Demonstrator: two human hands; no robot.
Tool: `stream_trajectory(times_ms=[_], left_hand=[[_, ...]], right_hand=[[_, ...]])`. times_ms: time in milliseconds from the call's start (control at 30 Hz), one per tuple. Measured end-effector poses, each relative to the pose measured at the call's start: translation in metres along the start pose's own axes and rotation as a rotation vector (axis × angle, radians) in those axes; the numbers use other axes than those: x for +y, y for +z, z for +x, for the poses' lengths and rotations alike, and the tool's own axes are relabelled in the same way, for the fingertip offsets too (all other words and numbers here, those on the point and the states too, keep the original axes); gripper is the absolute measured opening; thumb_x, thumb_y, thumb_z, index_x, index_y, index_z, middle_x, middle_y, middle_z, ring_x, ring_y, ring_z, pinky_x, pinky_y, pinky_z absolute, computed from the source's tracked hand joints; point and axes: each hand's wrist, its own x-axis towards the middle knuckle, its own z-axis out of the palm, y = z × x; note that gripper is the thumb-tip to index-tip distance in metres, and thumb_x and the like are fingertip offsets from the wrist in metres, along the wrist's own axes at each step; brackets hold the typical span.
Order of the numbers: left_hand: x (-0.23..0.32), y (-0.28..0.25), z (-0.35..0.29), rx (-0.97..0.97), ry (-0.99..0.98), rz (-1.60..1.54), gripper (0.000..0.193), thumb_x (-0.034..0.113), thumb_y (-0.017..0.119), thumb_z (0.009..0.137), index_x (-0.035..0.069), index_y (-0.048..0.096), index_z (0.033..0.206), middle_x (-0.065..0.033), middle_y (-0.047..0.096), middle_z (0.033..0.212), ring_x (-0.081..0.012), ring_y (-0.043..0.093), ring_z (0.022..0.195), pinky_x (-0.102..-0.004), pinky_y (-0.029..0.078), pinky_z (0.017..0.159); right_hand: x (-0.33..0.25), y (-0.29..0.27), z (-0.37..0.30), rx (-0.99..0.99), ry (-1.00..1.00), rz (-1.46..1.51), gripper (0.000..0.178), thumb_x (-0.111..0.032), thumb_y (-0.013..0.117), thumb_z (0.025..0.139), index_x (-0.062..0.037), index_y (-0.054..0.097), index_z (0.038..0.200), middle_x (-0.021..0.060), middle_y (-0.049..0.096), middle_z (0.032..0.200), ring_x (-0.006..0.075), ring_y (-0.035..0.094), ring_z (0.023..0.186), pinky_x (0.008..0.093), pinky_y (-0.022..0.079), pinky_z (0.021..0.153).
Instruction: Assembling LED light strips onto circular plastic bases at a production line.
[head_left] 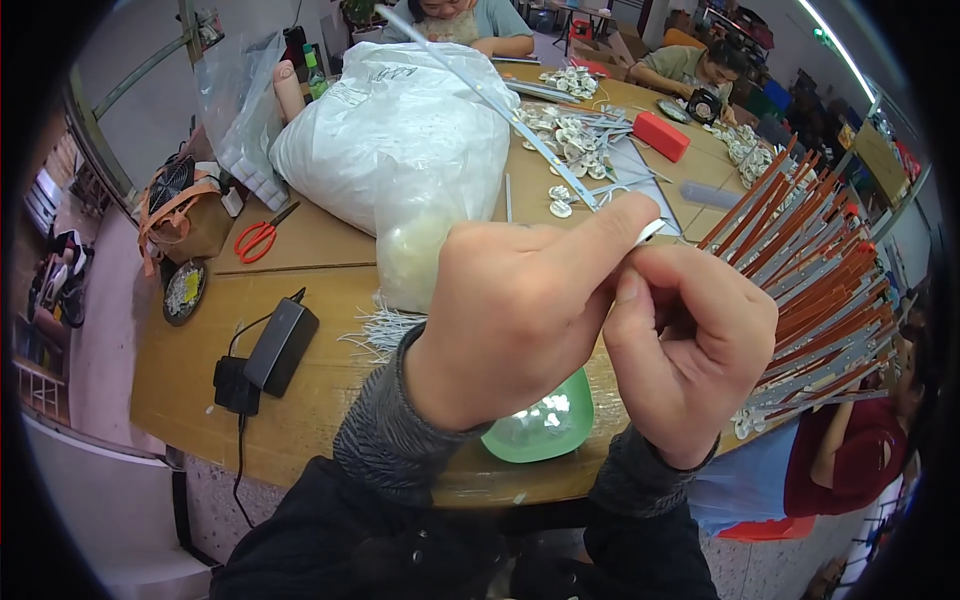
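Both hands are raised over the table, their fingertips meeting. My left hand (pixel 515 290) is closed, its back toward me. A long thin pale strip (pixel 500 110) slants from the upper edge down to its fingers, where its lower end is hidden. My right hand (pixel 700 345) is curled, with thumb and forefinger pressed together against the left fingertips. A small white sliver (pixel 650 232) shows where they meet; the rest of what they pinch is hidden. Below the hands sits a green bowl (pixel 540 445) of small clear pieces. Loose white wires (pixel 385 330) lie beside my left wrist.
A big white plastic bag (pixel 340 130) fills the far left. Red-handled scissors (pixel 257 240), a black power adapter (pixel 283 345) and a small dish (pixel 185 290) lie left. Many orange-brown and grey strips (pixel 820 290) stack right, near a red box (pixel 660 136). Other people sit around.
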Motion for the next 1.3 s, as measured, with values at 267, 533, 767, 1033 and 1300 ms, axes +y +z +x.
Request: stream_trajectory(times_ms=[267, 533, 767, 1033, 1300], left_hand=[[0.000, -0.002, -0.001, -0.001, -0.007, 0.003, 0.040, -0.002, 0.074, 0.071, 0.003, 0.073, 0.110, -0.0113, 0.068, 0.072, -0.0221, 0.068, 0.059, -0.0267, 0.050, 0.056], [0.003, -0.002, -0.002, -0.010, -0.008, -0.054, 0.042, -0.004, 0.074, 0.071, 0.003, 0.072, 0.112, -0.0117, 0.069, 0.074, -0.0226, 0.068, 0.061, -0.0263, 0.050, 0.057], [0.004, -0.005, 0.000, -0.107, 0.012, -0.172, 0.039, -0.002, 0.077, 0.073, 0.002, 0.072, 0.111, -0.0138, 0.072, 0.079, -0.0240, 0.073, 0.069, -0.0272, 0.054, 0.062], [-0.004, -0.006, 0.003, -0.213, 0.020, -0.217, 0.038, -0.006, 0.076, 0.075, 0.000, 0.071, 0.112, -0.0134, 0.074, 0.086, -0.0201, 0.074, 0.075, -0.0270, 0.056, 0.067], [-0.026, -0.012, -0.007, -0.316, -0.067, -0.203, 0.059, -0.002, 0.078, 0.075, 0.006, 0.057, 0.129, -0.0128, 0.071, 0.085, -0.0234, 0.071, 0.070, -0.0314, 0.055, 0.064]], right_hand=[[-0.001, -0.001, 0.001, -0.008, 0.005, 0.022, 0.008, 0.006, 0.069, 0.076, 0.0023, 0.065, 0.083, 0.0054, 0.060, 0.064, 0.0101, 0.053, 0.049, 0.0231, 0.040, 0.046], [-0.005, -0.012, 0.001, -0.028, -0.016, 0.010, 0.014, 0.006, 0.075, 0.075, 0.0012, 0.067, 0.084, 0.0040, 0.061, 0.066, 0.0078, 0.052, 0.050, 0.0223, 0.037, 0.046], [0.003, -0.035, -0.002, -0.117, 0.090, 0.014, 0.024, 0.010, 0.078, 0.074, 0.0013, 0.063, 0.090, 0.0003, 0.058, 0.082, 0.0036, 0.051, 0.069, 0.0169, 0.036, 0.058], [0.017, -0.044, 0.002, -0.213, 0.096, 0.217, 0.027, 0.010, 0.073, 0.080, 0.0036, 0.058, 0.101, 0.0050, 0.057, 0.095, 0.0100, 0.059, 0.084, 0.0200, 0.050, 0.069], [0.038, -0.017, -0.005, -0.212, 0.108, 0.234, 0.023, 0.011, 0.071, 0.083, 0.0074, 0.064, 0.105, 0.0094, 0.068, 0.098, 0.0145, 0.067, 0.089, 0.0242, 0.058, 0.075]])
